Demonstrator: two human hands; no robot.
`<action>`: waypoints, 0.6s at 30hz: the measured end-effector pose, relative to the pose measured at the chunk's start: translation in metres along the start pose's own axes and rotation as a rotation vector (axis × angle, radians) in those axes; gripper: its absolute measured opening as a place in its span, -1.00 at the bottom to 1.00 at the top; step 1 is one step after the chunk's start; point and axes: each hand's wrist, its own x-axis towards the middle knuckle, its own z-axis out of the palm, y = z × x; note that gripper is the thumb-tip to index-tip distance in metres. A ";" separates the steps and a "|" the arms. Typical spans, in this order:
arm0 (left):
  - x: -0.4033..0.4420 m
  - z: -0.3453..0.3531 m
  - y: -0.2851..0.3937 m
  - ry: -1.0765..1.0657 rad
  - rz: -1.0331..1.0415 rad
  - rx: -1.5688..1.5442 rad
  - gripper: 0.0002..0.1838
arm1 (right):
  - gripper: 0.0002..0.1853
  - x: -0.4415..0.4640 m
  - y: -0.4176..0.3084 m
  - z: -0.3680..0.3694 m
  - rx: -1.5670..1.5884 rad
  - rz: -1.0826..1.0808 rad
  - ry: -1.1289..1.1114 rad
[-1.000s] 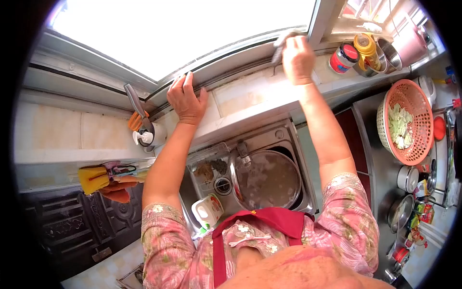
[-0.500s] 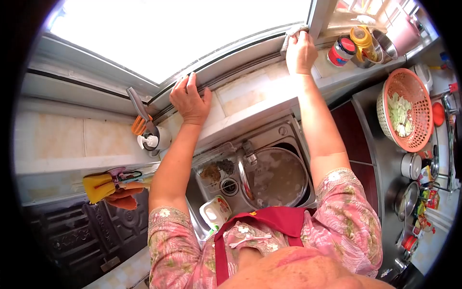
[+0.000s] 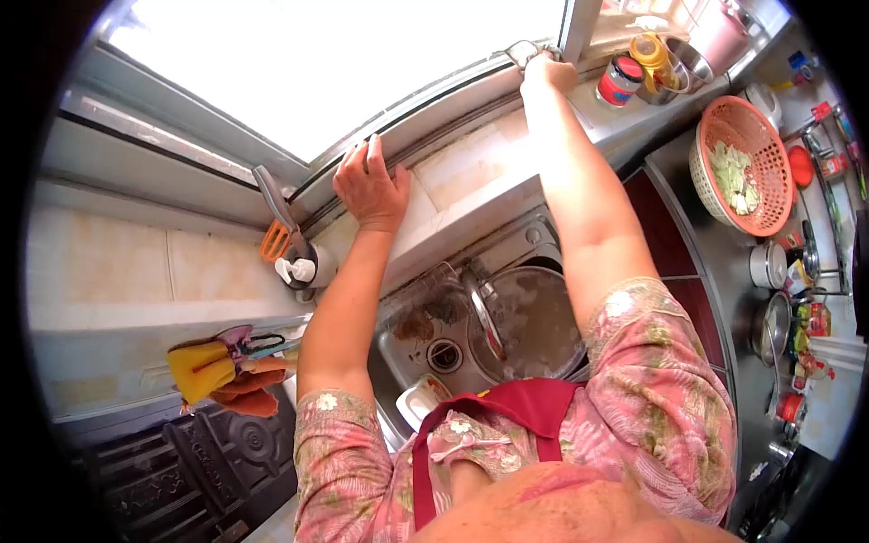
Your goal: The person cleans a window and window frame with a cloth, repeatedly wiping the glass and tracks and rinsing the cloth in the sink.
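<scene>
Fingers apart, my left hand [image 3: 371,186] rests on the lower window frame [image 3: 444,120] and holds nothing. My right hand [image 3: 549,74] is closed on a greyish cloth [image 3: 522,54] at the right end of the same frame, beside the upright post. Part of the cloth sticks out to the left of my fingers. Below the frame runs a tiled sill [image 3: 471,163]. A red-lidded jar [image 3: 620,80] stands on the sill to the right of my right hand.
Under my arms is a sink [image 3: 412,353] with a large basin of cloudy water [image 3: 534,326]. A utensil holder [image 3: 312,267] stands at the sill's left corner. Cloths [image 3: 204,371] hang at left. A colander [image 3: 774,167] with chopped greens sits on the right counter.
My right hand moved right along the frame to the post, then slightly back left with the cloth. The left hand stays on the frame. The whole view has shifted and turned a little.
</scene>
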 end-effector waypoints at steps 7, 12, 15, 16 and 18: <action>0.005 0.000 0.003 0.023 -0.028 -0.014 -0.34 | -0.61 -0.051 -0.020 -0.012 -0.016 0.173 -0.060; 0.001 0.004 0.002 0.037 -0.048 -0.005 -0.36 | -0.68 -0.005 -0.029 -0.009 0.180 0.312 -0.062; 0.005 0.003 0.004 0.074 -0.074 0.016 -0.42 | -0.61 -0.025 -0.005 0.003 0.171 0.231 -0.013; 0.005 0.004 0.004 0.093 -0.072 -0.004 -0.42 | -0.59 -0.033 0.005 0.007 0.021 0.162 -0.028; 0.003 0.002 0.006 0.078 -0.068 0.010 -0.42 | -0.55 -0.041 0.003 0.000 -0.037 0.166 -0.118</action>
